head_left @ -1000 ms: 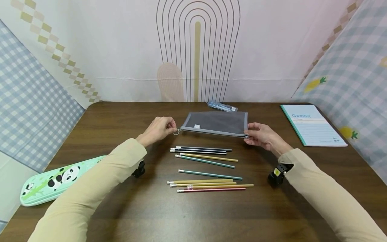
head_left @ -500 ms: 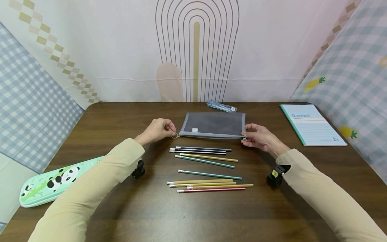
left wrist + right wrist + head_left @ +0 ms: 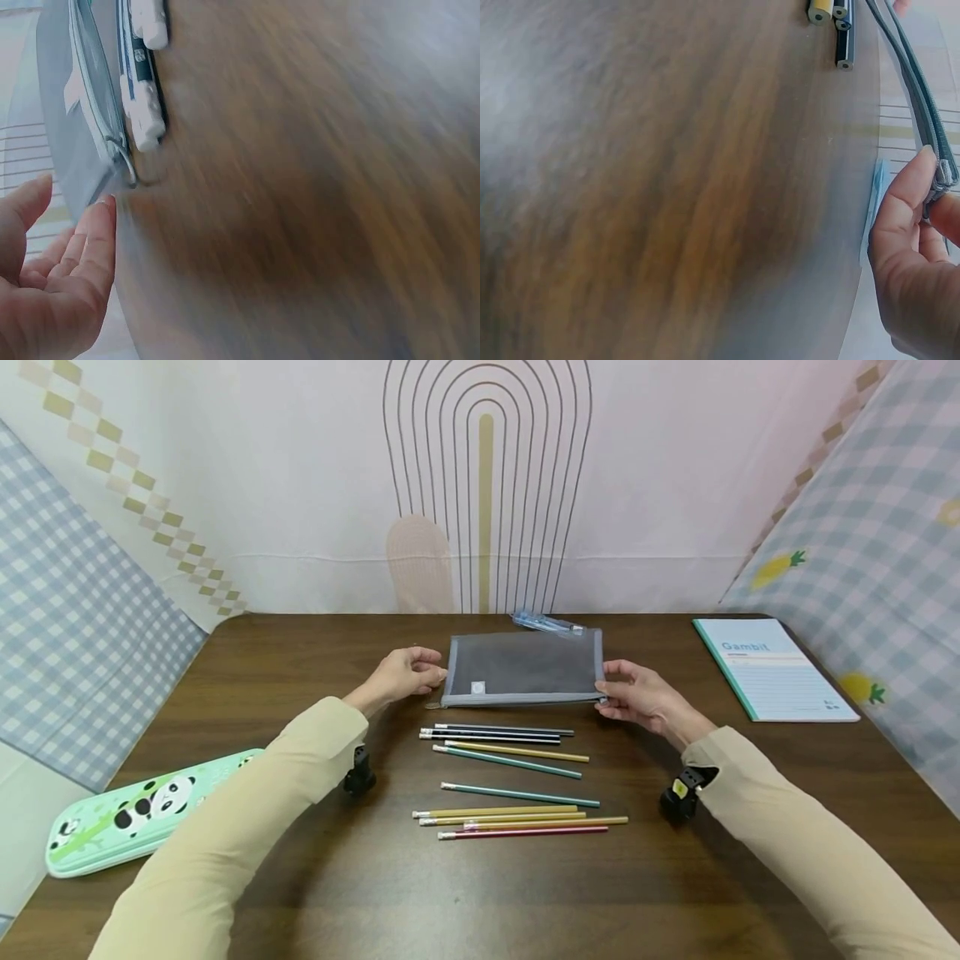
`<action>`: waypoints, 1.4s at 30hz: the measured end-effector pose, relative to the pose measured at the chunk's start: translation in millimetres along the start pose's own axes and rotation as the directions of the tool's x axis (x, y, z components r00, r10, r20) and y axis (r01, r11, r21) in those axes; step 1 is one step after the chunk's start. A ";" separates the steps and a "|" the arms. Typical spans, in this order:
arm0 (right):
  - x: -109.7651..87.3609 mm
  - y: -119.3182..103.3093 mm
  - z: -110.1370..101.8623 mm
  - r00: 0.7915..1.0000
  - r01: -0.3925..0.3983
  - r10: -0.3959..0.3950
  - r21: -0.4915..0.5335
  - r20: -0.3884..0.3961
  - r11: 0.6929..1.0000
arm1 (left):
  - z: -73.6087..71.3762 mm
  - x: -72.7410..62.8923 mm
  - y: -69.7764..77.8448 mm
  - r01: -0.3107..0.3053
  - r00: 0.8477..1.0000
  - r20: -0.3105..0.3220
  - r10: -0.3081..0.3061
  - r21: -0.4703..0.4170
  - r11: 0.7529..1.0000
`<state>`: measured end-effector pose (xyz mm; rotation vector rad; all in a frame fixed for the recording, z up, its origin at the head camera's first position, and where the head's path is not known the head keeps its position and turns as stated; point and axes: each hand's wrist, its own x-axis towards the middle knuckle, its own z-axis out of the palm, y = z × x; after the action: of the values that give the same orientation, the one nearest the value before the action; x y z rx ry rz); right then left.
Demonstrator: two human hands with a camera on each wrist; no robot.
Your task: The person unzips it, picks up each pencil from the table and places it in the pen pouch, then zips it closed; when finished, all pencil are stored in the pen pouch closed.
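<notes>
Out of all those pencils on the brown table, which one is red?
The slim red pencil with a whitish end, lowest of them all in the head view; the other pencils are yellow, teal or dark.

In the head view, part of the panda pencil case is hidden by the left sleeve, itself cut off by the bottom edge. The blue packet is overlapped along its near side by the mesh zip pouch, whose white label is too small to be read. The notebook's finer lettering cannot be made out. In the left wrist view, the tabletop is blurred and the left hand cropped; in the right wrist view, the right hand and pencils are cropped.
</notes>
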<state>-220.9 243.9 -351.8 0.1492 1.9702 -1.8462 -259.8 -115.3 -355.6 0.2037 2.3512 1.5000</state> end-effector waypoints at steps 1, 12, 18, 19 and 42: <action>0.5 -0.4 0.9 1.000 0.006 -0.006 -0.005 0.001 1.000 | 1.1 1.3 0.7 0.016 1.000 0.008 -0.015 -0.049 0.999; 3.6 -2.3 7.4 1.000 0.020 -0.020 0.021 0.007 1.000 | 0.6 10.3 -0.5 0.141 0.990 0.055 -0.131 -0.279 0.950; -0.1 -1.4 11.9 1.000 0.017 -0.015 0.117 -0.017 0.993 | -3.0 0.4 3.2 0.181 0.983 0.106 -0.149 -0.435 0.882; -0.8 -1.4 13.0 1.000 0.021 -0.018 0.139 -0.024 0.990 | -4.6 -1.9 3.0 0.184 0.982 0.118 -0.146 -0.466 0.866; -2.3 -10.1 119.1 0.998 -0.045 0.024 0.433 0.053 0.900 | 6.3 -31.1 -1.2 0.265 0.963 0.177 -0.204 -0.761 0.593</action>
<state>-194.4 127.6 -343.7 0.2696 1.4837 -2.2179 -228.5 -119.9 -352.6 -0.2684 1.3753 2.1519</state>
